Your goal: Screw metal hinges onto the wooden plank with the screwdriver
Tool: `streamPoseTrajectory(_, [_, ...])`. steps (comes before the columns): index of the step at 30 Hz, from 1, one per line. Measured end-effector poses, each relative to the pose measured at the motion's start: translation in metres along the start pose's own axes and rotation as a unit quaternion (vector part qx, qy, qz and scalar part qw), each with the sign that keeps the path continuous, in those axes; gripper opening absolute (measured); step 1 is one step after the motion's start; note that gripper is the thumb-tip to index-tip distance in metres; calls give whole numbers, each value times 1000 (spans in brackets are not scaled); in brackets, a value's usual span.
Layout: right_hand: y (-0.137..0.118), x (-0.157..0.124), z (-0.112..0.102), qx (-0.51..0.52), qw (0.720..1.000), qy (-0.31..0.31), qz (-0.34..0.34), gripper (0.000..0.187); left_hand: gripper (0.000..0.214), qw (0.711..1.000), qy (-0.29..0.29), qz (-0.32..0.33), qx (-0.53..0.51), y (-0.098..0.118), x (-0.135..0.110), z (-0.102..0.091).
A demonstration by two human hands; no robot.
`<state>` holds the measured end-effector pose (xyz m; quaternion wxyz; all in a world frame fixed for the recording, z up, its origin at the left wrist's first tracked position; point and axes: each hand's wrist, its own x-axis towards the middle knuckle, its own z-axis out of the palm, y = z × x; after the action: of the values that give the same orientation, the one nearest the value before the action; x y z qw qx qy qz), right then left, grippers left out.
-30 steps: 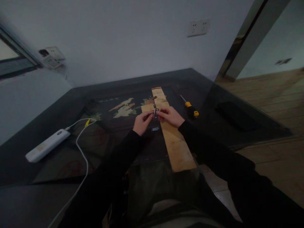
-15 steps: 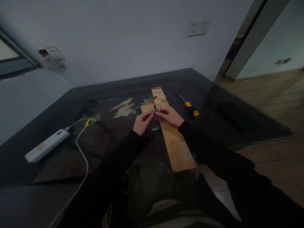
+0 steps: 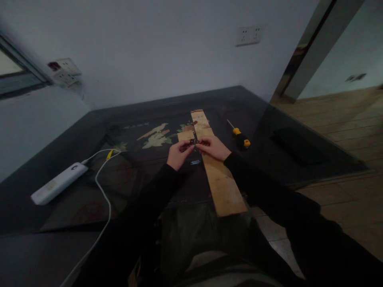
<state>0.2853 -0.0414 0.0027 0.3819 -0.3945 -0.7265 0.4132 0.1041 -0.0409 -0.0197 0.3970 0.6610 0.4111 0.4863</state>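
Note:
My left hand (image 3: 178, 153) and my right hand (image 3: 213, 146) meet above a long wooden plank (image 3: 220, 181) that lies on the dark glass table (image 3: 89, 191). Both hands pinch a small metal piece (image 3: 193, 142), seemingly a hinge, between their fingertips. It is held just above the plank's left edge. Another small metal part (image 3: 195, 162) lies on the glass just under my hands. Black sleeves cover both arms.
A yellow-and-black screwdriver (image 3: 240, 136) lies right of the plank. A white power bank (image 3: 55, 182) with a white cable (image 3: 103, 191) sits at the left. A dark flat object (image 3: 296, 145) rests at the table's right. Wall sockets (image 3: 249, 34) are behind.
The metal piece has turned from upright to lying flatter between my fingertips. My hands have shifted slightly; nothing else moved.

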Motion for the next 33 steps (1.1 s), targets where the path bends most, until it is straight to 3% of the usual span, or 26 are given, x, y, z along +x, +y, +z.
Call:
streamPoseTrajectory(11, [-7,0,-3,-87,993,78,-16,18,38,1000,-6,12,-2,6,-3,1])
streamPoseTrajectory(18, [-5,-1,-1,-84,993,74,-23,18,37,1000,-3,-11,-16,9,-4,2])
streamPoseTrajectory(33, [-4,-1,-1,-69,997,-3,-26,20,27,997,5,35,64,12,-5,1])
